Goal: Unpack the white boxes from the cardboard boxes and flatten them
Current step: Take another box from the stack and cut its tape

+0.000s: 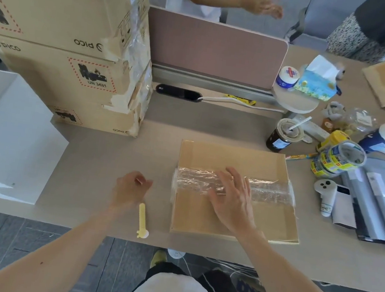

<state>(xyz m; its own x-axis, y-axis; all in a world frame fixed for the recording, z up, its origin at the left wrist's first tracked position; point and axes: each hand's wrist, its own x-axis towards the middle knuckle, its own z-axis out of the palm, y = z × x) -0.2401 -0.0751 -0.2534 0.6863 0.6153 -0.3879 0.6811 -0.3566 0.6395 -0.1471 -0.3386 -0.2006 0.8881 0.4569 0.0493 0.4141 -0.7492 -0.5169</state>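
Cardboard box (234, 158) flat, tape seam (269, 189) crosswise

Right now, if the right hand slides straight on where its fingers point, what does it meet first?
The right hand lies flat on the taped cardboard box. Beyond its far edge comes bare table, then probably the white cable, though depth is unclear.

A beige table (101, 158) is seen from above; a taped cardboard box (229, 158) is laid flat near its front edge, right of centre; a yellow utility knife (142, 217) is set just left of it, not touching; a stack of cardboard boxes (73, 73) is stood at the far left; a white box (11, 136) is placed at the left edge; a lidded drink cup (283, 135), rolls of tape (336, 157) and a white controller (326, 190) are gathered at the right.
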